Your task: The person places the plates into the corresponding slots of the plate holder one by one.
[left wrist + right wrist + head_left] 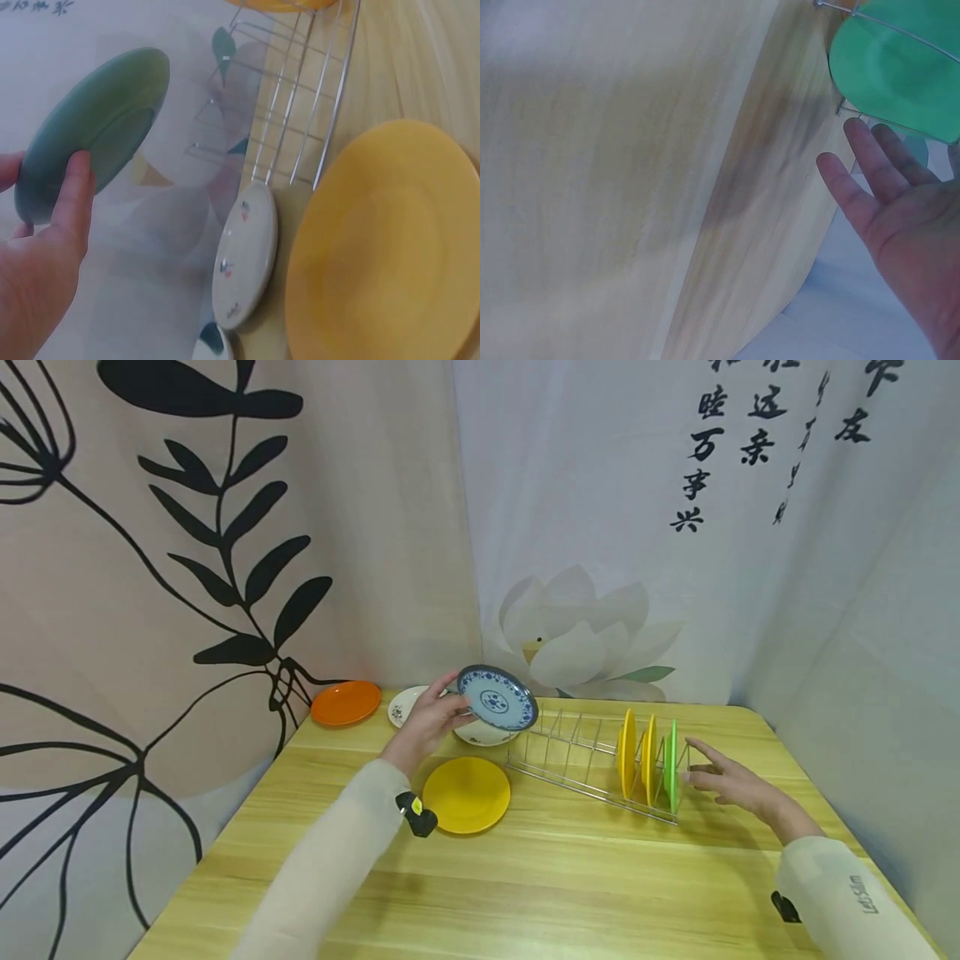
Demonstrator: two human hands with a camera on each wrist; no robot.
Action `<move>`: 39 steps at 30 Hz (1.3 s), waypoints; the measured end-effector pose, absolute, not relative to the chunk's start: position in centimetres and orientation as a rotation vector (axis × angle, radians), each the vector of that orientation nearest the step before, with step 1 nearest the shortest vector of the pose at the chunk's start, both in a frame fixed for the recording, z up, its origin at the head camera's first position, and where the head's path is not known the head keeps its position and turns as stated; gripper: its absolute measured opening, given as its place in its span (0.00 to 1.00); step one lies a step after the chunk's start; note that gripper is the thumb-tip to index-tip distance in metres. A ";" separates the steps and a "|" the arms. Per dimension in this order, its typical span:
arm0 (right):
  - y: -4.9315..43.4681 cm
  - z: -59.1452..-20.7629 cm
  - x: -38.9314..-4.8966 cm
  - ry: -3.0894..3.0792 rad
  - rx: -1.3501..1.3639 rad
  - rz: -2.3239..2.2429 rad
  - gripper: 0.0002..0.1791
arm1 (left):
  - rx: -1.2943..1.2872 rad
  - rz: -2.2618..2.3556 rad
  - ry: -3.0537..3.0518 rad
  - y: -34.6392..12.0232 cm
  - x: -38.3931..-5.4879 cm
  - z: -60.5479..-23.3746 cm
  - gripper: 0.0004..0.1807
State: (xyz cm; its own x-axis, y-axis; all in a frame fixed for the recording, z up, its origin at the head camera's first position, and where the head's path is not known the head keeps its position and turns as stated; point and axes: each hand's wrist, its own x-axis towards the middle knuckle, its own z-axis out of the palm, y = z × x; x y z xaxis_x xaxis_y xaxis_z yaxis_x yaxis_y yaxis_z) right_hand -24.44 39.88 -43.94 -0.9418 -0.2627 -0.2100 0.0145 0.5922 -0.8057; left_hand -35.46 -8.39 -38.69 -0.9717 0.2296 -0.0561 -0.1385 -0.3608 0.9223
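My left hand [431, 723] holds a blue-patterned plate [498, 697] by its left edge, tilted in the air above a white plate [487, 734] and beside the rack's left end. Seen in the left wrist view, the plate's underside [124, 124] is plain green and the fingers lie along it. At the rack's right end, my right hand [738, 787] has its fingers spread, holding nothing. Closest to it is a green plate [670, 768] standing in the wire rack [592, 794]; whether a fingertip touches the rack, I cannot tell. Two yellow plates [626, 753] stand left of the green one.
A yellow plate [467, 795] lies flat on the wooden table [570, 893], left of the rack. Behind it are another white plate [403, 703], partly hidden by my left hand, and an orange plate [346, 703]. Printed curtains [390, 527] hang along the table's back edge.
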 end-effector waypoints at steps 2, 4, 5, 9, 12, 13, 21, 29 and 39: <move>39.9 -44.0 -24.4 2.518 -0.202 -1.277 0.47 | 0.131 2.415 1.634 -7.8 -35.5 -38.6 0.40; 39.9 -43.9 -24.4 2.520 -0.201 -1.276 0.47 | 0.138 2.409 1.645 -7.1 -35.5 -38.4 0.39; 40.0 -43.9 -24.4 2.521 -0.201 -1.274 0.47 | 0.138 2.408 1.646 -6.8 -35.5 -38.4 0.39; 40.0 -44.0 -24.4 2.515 -0.194 -1.275 0.47 | 0.154 2.401 1.636 -5.4 -35.5 -38.2 0.39; 39.9 -44.0 -24.4 2.513 -0.191 -1.275 0.48 | 0.171 2.397 1.628 -4.4 -35.4 -38.0 0.39; 39.9 -44.0 -24.4 2.513 -0.191 -1.275 0.48 | 0.178 2.394 1.629 -4.1 -35.3 -38.0 0.39; 39.8 -44.0 -24.4 2.512 -0.195 -1.283 0.47 | 0.215 2.384 1.629 -2.0 -35.3 -38.1 0.38; 39.7 -43.9 -24.3 2.510 -0.189 -1.293 0.47 | 0.227 2.340 1.659 0.2 -35.3 -37.9 0.41; 39.8 -44.1 -24.2 2.506 -0.195 -1.300 0.48 | 0.214 2.288 1.719 3.2 -35.4 -37.8 0.40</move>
